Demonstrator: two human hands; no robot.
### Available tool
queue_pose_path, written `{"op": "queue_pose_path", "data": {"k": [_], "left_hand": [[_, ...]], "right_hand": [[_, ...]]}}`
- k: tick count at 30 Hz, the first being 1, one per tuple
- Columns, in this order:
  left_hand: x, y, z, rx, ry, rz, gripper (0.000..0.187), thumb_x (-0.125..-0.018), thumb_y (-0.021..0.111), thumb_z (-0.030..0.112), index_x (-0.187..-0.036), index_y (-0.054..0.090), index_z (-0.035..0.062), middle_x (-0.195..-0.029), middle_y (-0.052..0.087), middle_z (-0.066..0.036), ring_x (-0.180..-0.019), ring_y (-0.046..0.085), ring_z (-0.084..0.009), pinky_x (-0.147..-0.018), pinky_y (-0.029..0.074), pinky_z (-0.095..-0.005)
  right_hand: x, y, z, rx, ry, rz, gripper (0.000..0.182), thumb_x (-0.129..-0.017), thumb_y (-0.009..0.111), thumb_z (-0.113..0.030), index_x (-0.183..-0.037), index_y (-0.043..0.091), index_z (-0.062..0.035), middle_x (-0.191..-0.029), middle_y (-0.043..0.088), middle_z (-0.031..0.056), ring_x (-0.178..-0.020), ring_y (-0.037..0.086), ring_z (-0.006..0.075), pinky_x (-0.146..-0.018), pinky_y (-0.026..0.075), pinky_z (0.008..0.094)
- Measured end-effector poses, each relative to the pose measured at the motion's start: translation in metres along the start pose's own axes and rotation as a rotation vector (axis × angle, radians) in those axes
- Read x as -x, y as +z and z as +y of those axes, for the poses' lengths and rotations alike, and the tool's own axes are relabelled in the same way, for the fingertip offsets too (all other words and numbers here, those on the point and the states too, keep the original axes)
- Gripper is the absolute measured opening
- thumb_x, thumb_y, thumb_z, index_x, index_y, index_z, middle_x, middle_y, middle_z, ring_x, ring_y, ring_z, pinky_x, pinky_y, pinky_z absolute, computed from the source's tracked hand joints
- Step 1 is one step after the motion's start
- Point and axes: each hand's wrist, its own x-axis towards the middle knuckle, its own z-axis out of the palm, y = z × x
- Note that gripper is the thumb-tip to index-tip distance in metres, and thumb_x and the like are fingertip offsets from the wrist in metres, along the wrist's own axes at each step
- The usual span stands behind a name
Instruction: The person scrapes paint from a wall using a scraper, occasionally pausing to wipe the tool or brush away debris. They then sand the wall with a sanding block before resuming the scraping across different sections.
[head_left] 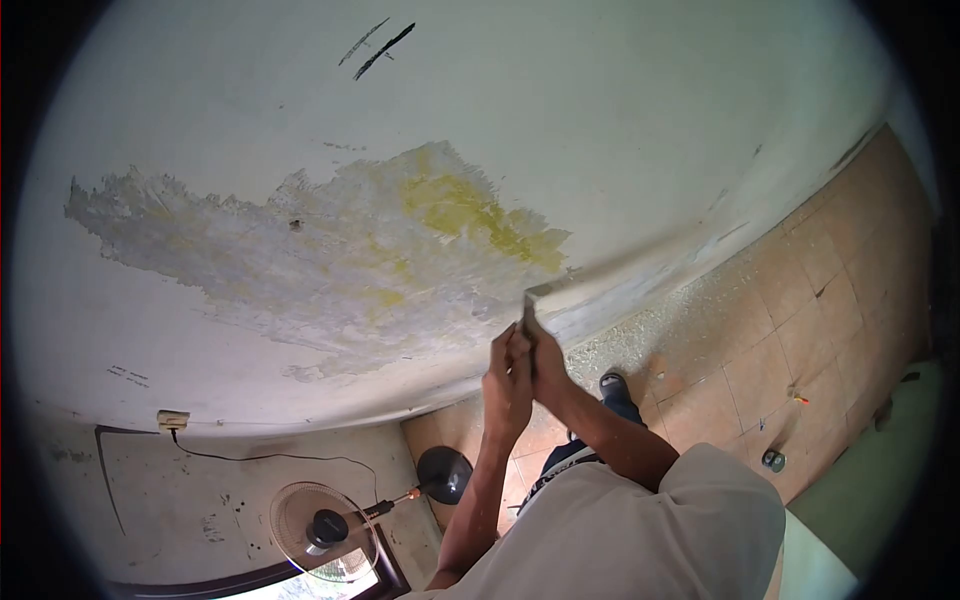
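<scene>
Both of my hands are together in front of the wall (pixel 680 120), just below a large scraped patch (pixel 300 250) with grey and yellow areas. My left hand (pixel 509 375) is closed beside the other, its fingers pressed against the tool or the right hand. My right hand (pixel 545 358) is wrapped round a flat scraper-like tool (pixel 530 305), whose upper end meets the wall near the patch's lower right edge. The tool's lower part is hidden by my fingers.
A fan (pixel 326 529) with a round black base (pixel 444 475) stands at lower left. Its cord runs to a wall socket (pixel 173 420). Dust and flakes (pixel 640 345) lie on the tiled floor (pixel 700 400) along the wall. A small round object (pixel 773 460) lies at right.
</scene>
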Motion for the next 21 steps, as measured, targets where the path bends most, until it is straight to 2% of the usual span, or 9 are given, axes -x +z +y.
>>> {"op": "queue_pose_path", "data": {"k": [3, 5, 7, 9, 10, 14, 17, 19, 21], "left_hand": [[-0.04, 0.04, 0.012, -0.109, 0.018, -0.141, 0.036, -0.109, 0.053, 0.013, -0.144, 0.054, 0.0016, -0.112, 0.073, -0.023, -0.103, 0.073, -0.0264, -0.085, 0.056, -0.036], [-0.049, 0.067, 0.023, -0.099, 0.061, -0.183, 0.036, -0.107, 0.054, 0.011, -0.142, 0.055, 0.0009, -0.108, 0.072, -0.024, -0.095, 0.073, -0.0266, -0.082, 0.055, -0.0366], [-0.042, 0.071, 0.037, -0.052, 0.049, -0.211, 0.037, -0.106, 0.055, 0.009, -0.143, 0.053, 0.002, -0.105, 0.072, -0.025, -0.093, 0.072, -0.0271, -0.08, 0.055, -0.0376], [-0.022, 0.058, 0.042, -0.037, -0.027, -0.125, 0.04, -0.108, 0.054, 0.01, -0.147, 0.048, 0.0034, -0.104, 0.072, -0.025, -0.094, 0.072, -0.0266, -0.08, 0.055, -0.0374], [-0.012, 0.052, 0.031, 0.019, 0.014, -0.083, 0.041, -0.11, 0.051, 0.011, -0.15, 0.043, 0.0046, -0.103, 0.072, -0.024, -0.095, 0.072, -0.0248, -0.079, 0.055, -0.0363], [0.004, 0.034, 0.017, 0.042, 0.101, 0.008, 0.04, -0.112, 0.049, 0.013, -0.151, 0.042, 0.0059, -0.105, 0.072, -0.023, -0.097, 0.07, -0.0215, -0.077, 0.055, -0.0336], [-0.021, 0.048, 0.035, -0.041, -0.043, -0.093, 0.038, -0.11, 0.05, 0.01, -0.148, 0.045, 0.0045, -0.098, 0.068, -0.019, -0.081, 0.065, -0.0192, -0.069, 0.051, -0.0341], [-0.023, 0.061, 0.03, -0.033, 0.139, -0.042, 0.039, -0.109, 0.051, 0.008, -0.147, 0.045, 0.0046, -0.093, 0.066, -0.018, -0.075, 0.061, -0.0185, -0.066, 0.048, -0.0339], [-0.02, 0.058, 0.025, -0.019, 0.036, -0.087, 0.04, -0.109, 0.051, 0.008, -0.148, 0.044, 0.0056, -0.095, 0.067, -0.016, -0.081, 0.064, -0.0181, -0.069, 0.05, -0.0323]], "right_hand": [[-0.011, -0.006, -0.049, -0.067, -0.242, 0.085, 0.051, -0.112, 0.047, -0.05, -0.072, 0.051, -0.0184, -0.061, 0.044, -0.0059, -0.059, 0.044, 0.0087, -0.058, 0.042, 0.027], [-0.016, -0.027, -0.08, -0.148, -0.297, -0.019, 0.048, -0.111, 0.047, -0.053, -0.077, 0.051, -0.0191, -0.063, 0.041, -0.0074, -0.056, 0.041, 0.0089, -0.056, 0.04, 0.0272], [-0.007, -0.029, -0.083, -0.055, -0.277, -0.007, 0.048, -0.111, 0.047, -0.054, -0.077, 0.051, -0.0194, -0.063, 0.041, -0.0073, -0.054, 0.04, 0.0091, -0.055, 0.04, 0.028], [0.005, -0.02, -0.077, 0.046, -0.167, 0.007, 0.05, -0.11, 0.048, -0.056, -0.076, 0.05, -0.019, -0.063, 0.042, -0.0061, -0.052, 0.041, 0.0114, -0.053, 0.042, 0.0301], [0.013, -0.012, -0.064, 0.105, -0.142, 0.028, 0.05, -0.11, 0.049, -0.056, -0.077, 0.05, -0.0184, -0.063, 0.042, -0.0056, -0.053, 0.043, 0.0119, -0.054, 0.044, 0.03], [0.021, 0.0, -0.033, 0.15, -0.02, 0.048, 0.049, -0.109, 0.049, -0.057, -0.083, 0.055, -0.0158, -0.061, 0.044, -0.0046, -0.054, 0.049, 0.0136, -0.055, 0.046, 0.0311], [0.008, -0.003, -0.067, 0.064, -0.104, -0.014, 0.045, -0.111, 0.045, -0.053, -0.084, 0.054, -0.0185, -0.06, 0.042, -0.0077, -0.056, 0.044, 0.0092, -0.057, 0.041, 0.0267], [0.009, -0.004, -0.073, 0.078, -0.151, 0.056, 0.044, -0.109, 0.05, -0.055, -0.081, 0.053, -0.0208, -0.06, 0.039, -0.008, -0.055, 0.041, 0.0078, -0.053, 0.038, 0.0261], [0.006, -0.005, -0.07, 0.083, -0.19, 0.066, 0.045, -0.109, 0.051, -0.055, -0.08, 0.051, -0.021, -0.06, 0.04, -0.0077, -0.055, 0.042, 0.008, -0.052, 0.038, 0.0264]]}}
